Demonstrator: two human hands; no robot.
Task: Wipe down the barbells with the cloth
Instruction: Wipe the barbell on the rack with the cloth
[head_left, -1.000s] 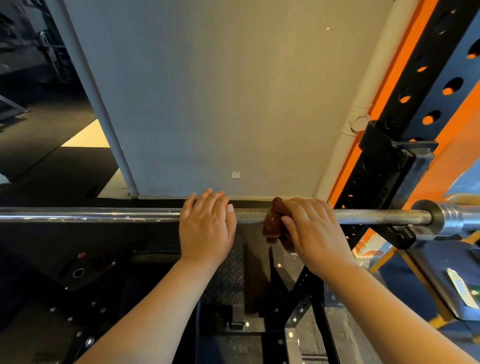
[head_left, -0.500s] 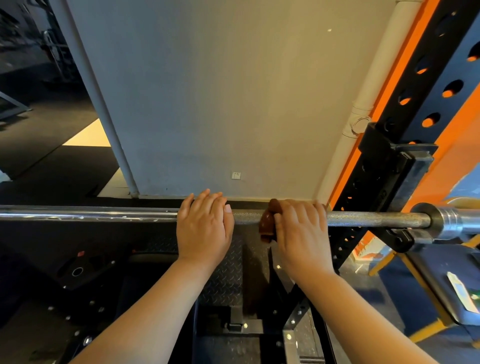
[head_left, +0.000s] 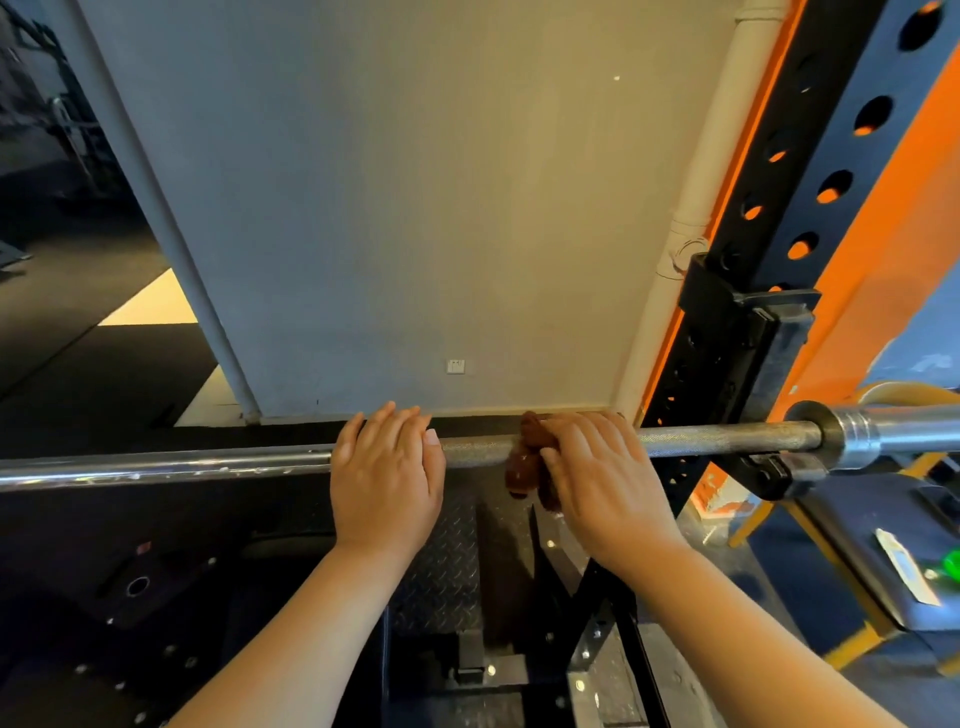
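A steel barbell (head_left: 727, 436) lies level across the view, its right end resting in the rack's hook. My left hand (head_left: 387, 478) lies over the bar near its middle, fingers draped across the top of it. Just to the right, my right hand (head_left: 597, 473) grips a brown cloth (head_left: 524, 462) wrapped round the knurled part of the bar. The cloth bunches out at the left side of that hand and hangs a little below the bar.
A black and orange perforated rack upright (head_left: 789, 218) with a black hook (head_left: 748, 322) stands at the right. A grey wall (head_left: 405, 208) and a white pipe (head_left: 696, 208) lie behind. Dark rack base plates (head_left: 441, 571) are below.
My right hand slid the cloth left along the bar, then back slightly right. The left hand stayed in place on the bar.
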